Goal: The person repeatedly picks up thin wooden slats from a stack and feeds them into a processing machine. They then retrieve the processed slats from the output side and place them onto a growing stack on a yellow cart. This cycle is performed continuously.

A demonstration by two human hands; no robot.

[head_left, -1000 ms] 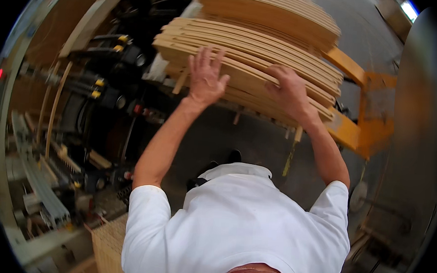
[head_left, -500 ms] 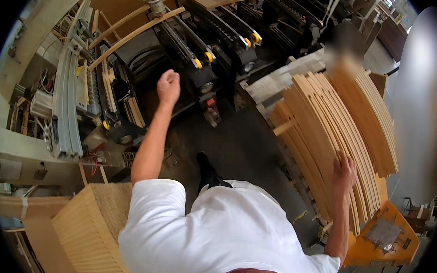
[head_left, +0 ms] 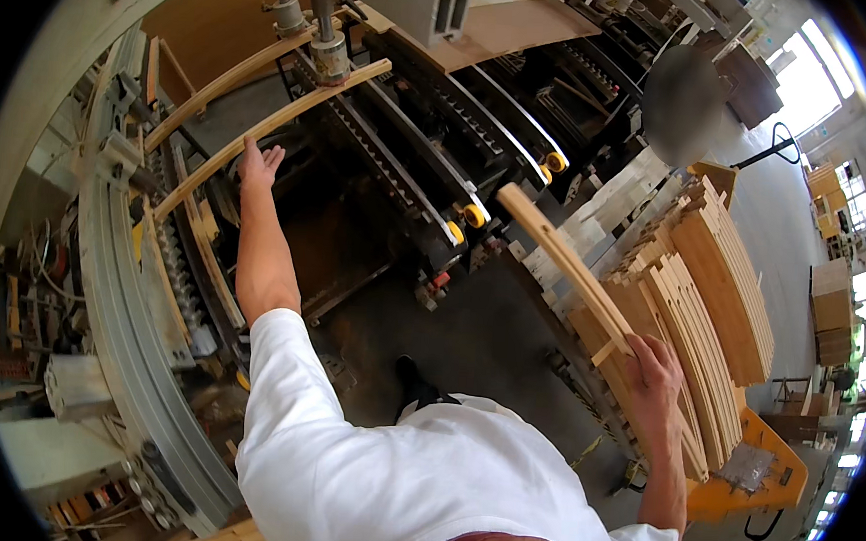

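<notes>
My right hand [head_left: 652,378] is wrapped round a long, slightly curved wooden slat [head_left: 567,269], which points away from me and to the left, its far end tilted out over the floor. Beside and beneath it lies a stack of curved slats [head_left: 682,330]. On the left, my left hand [head_left: 259,166] is stretched out with its fingers apart, close to a curved wooden strip [head_left: 263,133] in the machine. I cannot tell whether the fingertips touch that strip. A round metal clamp cylinder [head_left: 329,61] stands over the strip's far end.
A second curved strip [head_left: 211,88] lies farther back in the machine. Dark rails with yellow rollers [head_left: 473,215] jut toward me. Grey metal beams [head_left: 139,372] run along the left. Another slat stack [head_left: 724,288] stands at right, near an orange pallet truck [head_left: 753,469].
My right hand has lifted a slat from the stack and swung it leftward. My left hand, closed before, has moved left and opened near the strip in the machine. The view has shifted.
</notes>
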